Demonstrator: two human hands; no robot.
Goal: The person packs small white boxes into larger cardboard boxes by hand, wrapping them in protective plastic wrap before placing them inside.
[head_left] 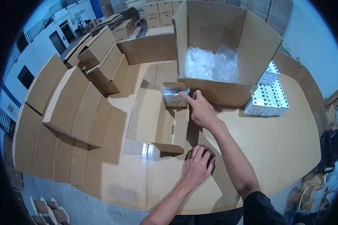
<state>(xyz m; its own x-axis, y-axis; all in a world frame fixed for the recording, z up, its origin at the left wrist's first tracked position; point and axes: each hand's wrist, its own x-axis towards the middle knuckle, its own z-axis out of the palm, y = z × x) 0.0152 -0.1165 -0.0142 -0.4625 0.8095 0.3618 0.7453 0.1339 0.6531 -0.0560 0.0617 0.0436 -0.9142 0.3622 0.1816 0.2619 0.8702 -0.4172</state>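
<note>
An open cardboard box (144,112) stands in the middle of the table, with its long flap leaning left. In its far end sits a small carton (175,100) with clear plastic wrap (171,90) over its top. My right hand (203,111) reaches to this carton, its index finger stretched out and touching the wrap by the upper edge; it grips nothing. Closer to me, my left hand (199,165) rests on the table beside the box's near end. Its fingers curl over a dark spot that I cannot make out.
A large open carton (221,88) holding clear plastic packaging stands behind the small box. White printed boxes (268,99) are stacked to its right. Empty cardboard boxes (77,108) stand in rows on the left. Cardboard walls (148,48) edge the table; a black chair (332,150) is beyond the right side.
</note>
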